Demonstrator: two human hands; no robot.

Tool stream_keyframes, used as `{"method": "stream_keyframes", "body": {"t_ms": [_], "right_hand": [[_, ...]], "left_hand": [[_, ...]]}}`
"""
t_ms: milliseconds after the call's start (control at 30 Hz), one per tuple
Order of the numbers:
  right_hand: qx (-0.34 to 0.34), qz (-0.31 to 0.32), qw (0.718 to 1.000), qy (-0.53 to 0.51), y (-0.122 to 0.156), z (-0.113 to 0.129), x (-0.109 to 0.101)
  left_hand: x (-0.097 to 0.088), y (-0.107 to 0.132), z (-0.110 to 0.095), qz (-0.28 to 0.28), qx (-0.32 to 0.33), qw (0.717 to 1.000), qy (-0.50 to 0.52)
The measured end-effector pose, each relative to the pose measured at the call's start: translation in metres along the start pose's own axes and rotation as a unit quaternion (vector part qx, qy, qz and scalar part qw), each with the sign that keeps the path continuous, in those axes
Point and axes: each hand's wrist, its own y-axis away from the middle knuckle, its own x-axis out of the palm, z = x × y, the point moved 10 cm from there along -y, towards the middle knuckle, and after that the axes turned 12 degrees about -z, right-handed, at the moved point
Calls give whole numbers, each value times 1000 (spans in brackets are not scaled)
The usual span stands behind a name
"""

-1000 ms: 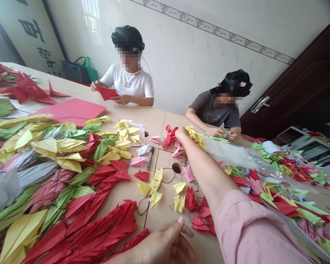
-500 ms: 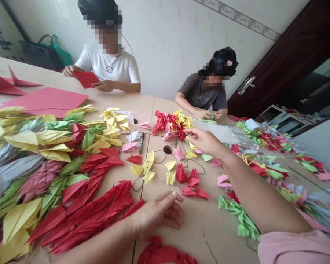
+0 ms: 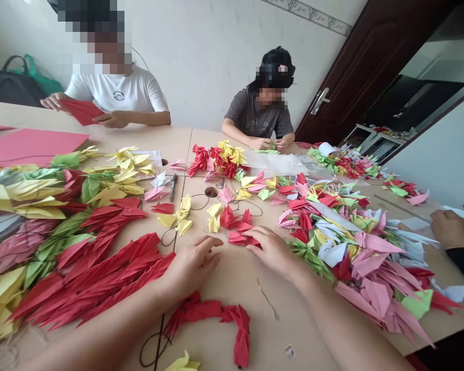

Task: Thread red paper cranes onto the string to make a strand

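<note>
My left hand (image 3: 193,263) lies flat on the beige table (image 3: 232,288), fingers stretched out, holding nothing. It rests just right of a fan of long red folded papers (image 3: 100,278). My right hand (image 3: 268,250) is beside it, fingers spread, its fingertips touching a small cluster of red paper cranes (image 3: 235,224). A strand of red cranes on a dark cord (image 3: 216,322) lies below my left wrist. Small yellow cranes (image 3: 183,216) sit just beyond my left hand.
Heaps of pink, red and green paper cranes (image 3: 355,247) cover the right side. Large yellow, green and red folded papers (image 3: 42,206) fill the left. Two people sit across the table, folding paper. Another person's hand (image 3: 450,226) shows at the right edge. A pen (image 3: 172,186) lies mid-table.
My right arm has drawn back from the far pile of cranes to the near table beside my left hand. My view has tilted down and shifted right.
</note>
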Motion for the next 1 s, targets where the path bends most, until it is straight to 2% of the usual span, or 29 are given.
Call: {"method": "stream_keyframes", "body": {"t_ms": [133, 233, 333, 433, 567, 700, 833, 900, 1000], "right_hand": [[-68, 17, 995, -76, 9, 29, 9], [-100, 14, 988, -117, 16, 43, 3], [-96, -14, 987, -131, 15, 38, -6], [-76, -56, 987, -127, 10, 22, -13], [-76, -74, 990, -94, 4, 6, -12], [-119, -40, 989, -80, 6, 19, -4], [-152, -21, 984, -94, 12, 40, -3], [-141, -44, 985, -92, 11, 37, -8], [-101, -96, 988, -62, 1, 16, -14]], "left_hand": [[7, 4, -16, 2, 89, 994, -56], [13, 6, -22, 18, 117, 990, -78], [14, 6, -24, 32, 122, 988, -90], [11, 5, -27, 40, 119, 988, -94], [3, 2, -29, 32, 106, 989, -101], [-5, 0, -29, 4, 113, 988, -108], [0, 2, -28, 41, 124, 987, -94], [2, 3, -26, 57, 109, 989, -85], [-4, -2, -24, 29, 93, 992, -86]]}}
